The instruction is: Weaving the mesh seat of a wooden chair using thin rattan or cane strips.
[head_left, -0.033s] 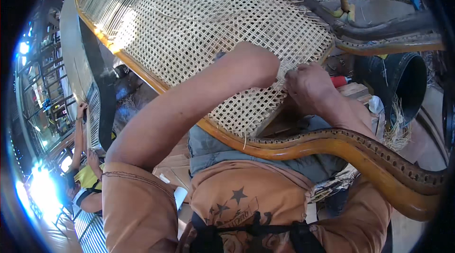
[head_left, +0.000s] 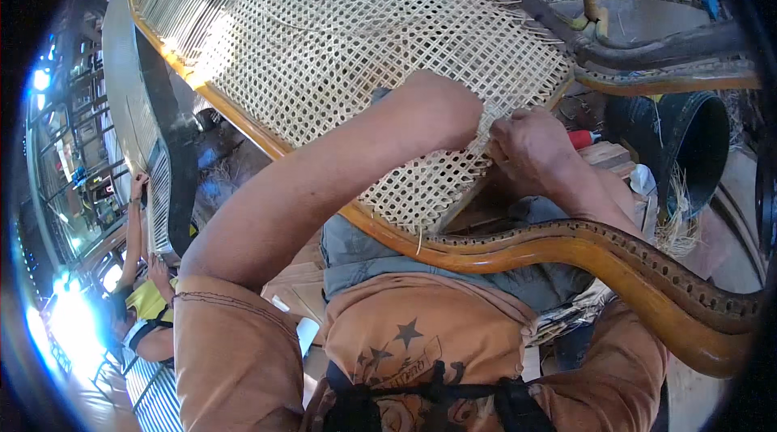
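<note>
A pale woven cane panel (head_left: 324,35) stretches across a glossy brown wooden chair frame (head_left: 518,252). My left arm reaches over the panel from the lower left. Its far end bends over the weave, and the fingers of my left hand (head_left: 443,112) are hidden behind it. At the panel's right corner, my right hand (head_left: 534,140) is closed, its fingers curled against the cane edge. Whatever it pinches is too small or covered to make out. Loose cane ends (head_left: 526,23) stick out along the far edge.
A red-handled object (head_left: 579,139) lies beyond my right hand, by a dark bucket (head_left: 700,148) with dry cane strips (head_left: 678,225) next to it. A curved wooden rail runs close in front of my body. Another person (head_left: 150,302) sits at the left beside a second woven piece.
My left arm's bent end has shifted very slightly to the right. My right hand has moved only a touch and stays closed at the cane edge.
</note>
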Tool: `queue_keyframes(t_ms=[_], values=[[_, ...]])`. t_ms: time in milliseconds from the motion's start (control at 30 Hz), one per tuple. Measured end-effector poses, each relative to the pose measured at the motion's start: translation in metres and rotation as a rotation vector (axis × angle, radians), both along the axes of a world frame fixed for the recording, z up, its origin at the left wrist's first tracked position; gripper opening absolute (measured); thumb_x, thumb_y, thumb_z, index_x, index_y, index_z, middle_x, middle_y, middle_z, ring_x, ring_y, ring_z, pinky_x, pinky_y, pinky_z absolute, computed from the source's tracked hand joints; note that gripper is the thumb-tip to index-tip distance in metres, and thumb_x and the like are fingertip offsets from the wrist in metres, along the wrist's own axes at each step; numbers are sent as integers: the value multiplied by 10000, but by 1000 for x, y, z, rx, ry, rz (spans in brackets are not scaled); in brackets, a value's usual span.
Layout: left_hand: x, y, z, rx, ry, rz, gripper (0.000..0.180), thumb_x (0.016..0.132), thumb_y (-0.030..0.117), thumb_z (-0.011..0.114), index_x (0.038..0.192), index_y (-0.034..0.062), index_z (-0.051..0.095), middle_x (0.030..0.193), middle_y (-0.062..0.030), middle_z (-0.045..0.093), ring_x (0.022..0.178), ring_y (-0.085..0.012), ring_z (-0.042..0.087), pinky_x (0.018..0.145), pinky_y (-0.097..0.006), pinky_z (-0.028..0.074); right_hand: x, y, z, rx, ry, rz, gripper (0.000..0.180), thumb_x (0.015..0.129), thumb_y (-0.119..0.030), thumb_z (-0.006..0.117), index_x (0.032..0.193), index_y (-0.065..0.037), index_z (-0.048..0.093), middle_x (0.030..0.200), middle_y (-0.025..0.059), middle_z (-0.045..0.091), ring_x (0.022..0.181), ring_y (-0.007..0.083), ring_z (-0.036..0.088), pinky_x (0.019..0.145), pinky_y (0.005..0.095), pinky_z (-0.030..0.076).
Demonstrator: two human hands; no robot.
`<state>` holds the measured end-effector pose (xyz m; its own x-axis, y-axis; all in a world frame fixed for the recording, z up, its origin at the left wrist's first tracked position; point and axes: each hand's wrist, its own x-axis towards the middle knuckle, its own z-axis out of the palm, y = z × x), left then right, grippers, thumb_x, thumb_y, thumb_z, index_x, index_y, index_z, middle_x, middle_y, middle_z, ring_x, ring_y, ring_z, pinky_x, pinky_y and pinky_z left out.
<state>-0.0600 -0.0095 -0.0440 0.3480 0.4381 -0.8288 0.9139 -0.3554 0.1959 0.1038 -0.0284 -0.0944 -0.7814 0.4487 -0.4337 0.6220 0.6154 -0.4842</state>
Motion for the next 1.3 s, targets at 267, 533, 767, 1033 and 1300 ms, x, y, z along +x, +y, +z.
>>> queue_keyframes(t_ms=[267,533,767,1033,1300], values=[[8,5,0,-1,-43,-45,209,750,154,545,856,30,678,846,-155,665,798,-315,654,696,-412,518,4,-12,-17,130,142,-51,126,788,-185,591,783,-61,567,695,100,595,749,281,579,719,393,440],[3,3,-15,-8,-11,40,229,754,193,537,838,38,683,854,-154,667,792,-318,653,695,-415,516,4,-22,-22,241,251,-45,87,737,-177,566,783,-103,565,725,68,611,810,236,566,747,382,401],[1,9,-12,-4,41,-45,259,762,248,570,916,75,686,917,-103,671,834,-266,653,720,-398,509,4,-10,-13,152,306,-86,155,749,-150,620,868,-65,568,776,97,598,827,282,554,737,403,430],[-42,7,13,15,163,106,400,763,432,602,821,44,679,785,-145,656,742,-307,643,669,-416,501,7,-5,-9,51,457,-104,203,726,-78,614,923,-69,569,852,111,576,842,305,546,726,377,467],[-83,-17,20,6,218,250,422,778,440,559,810,36,676,799,-136,661,742,-288,646,682,-410,501,26,4,-4,-220,551,-341,235,782,-153,623,983,-36,599,853,130,605,814,300,589,706,374,475]])
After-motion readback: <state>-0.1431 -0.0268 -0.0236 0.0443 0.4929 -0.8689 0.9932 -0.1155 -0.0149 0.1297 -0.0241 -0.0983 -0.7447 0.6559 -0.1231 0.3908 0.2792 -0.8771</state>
